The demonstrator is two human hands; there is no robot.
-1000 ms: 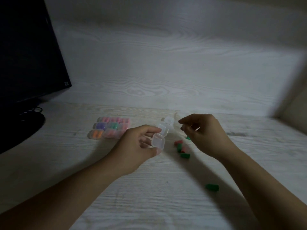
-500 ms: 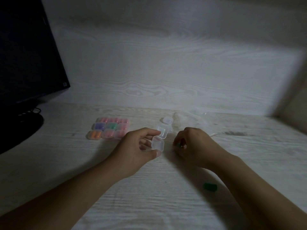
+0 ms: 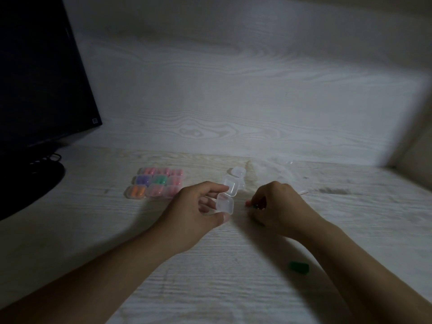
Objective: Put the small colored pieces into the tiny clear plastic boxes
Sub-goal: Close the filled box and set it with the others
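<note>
The open clear box [image 3: 226, 199] sits in the left hand [image 3: 195, 212], thumb under its base and fingers curled behind, lid hinged back and up, just above the surface [image 3: 233, 288]. Right beside it, the right hand [image 3: 275, 208] curls down over a small cluster of red and green pieces [image 3: 256, 205], fingertips pinching among them on the wood. One green piece [image 3: 299, 267] lies alone, nearer the camera. Left, a block of filled boxes [image 3: 155, 185] shows pink, purple, green and orange. A dark monitor [image 3: 39, 78] stands far left.
</note>
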